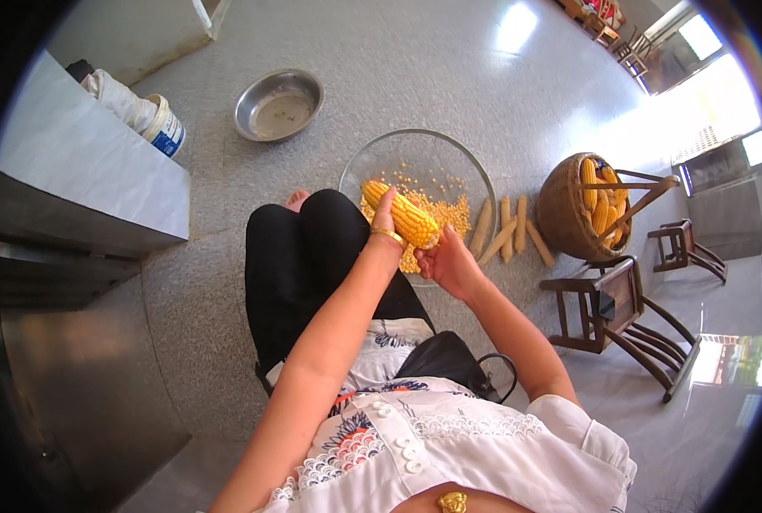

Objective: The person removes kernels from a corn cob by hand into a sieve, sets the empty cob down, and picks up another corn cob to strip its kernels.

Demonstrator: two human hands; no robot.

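Observation:
My left hand (385, 219) grips a yellow ear of corn (401, 213), its thumb lying across the kernels. The ear is tilted, with its lower right end towards me. At that end is my right hand (448, 261), thumb beside the tip and fingers curled below it; whether they press on the ear is unclear. Beneath both hands a wide, round, see-through basin (417, 131) stands on the floor. Loose corn kernels (452, 215) are heaped in it, partly hidden by the ear and my hands.
Several stripped corncobs (521, 224) lie right of the basin. A wicker basket (557, 205) with a raised handle holds ears of corn (602, 215). Nearby are a wooden chair (618, 308) and a small stool (679, 245). A metal bowl (278, 106) and a plastic bucket (166, 131) stand left.

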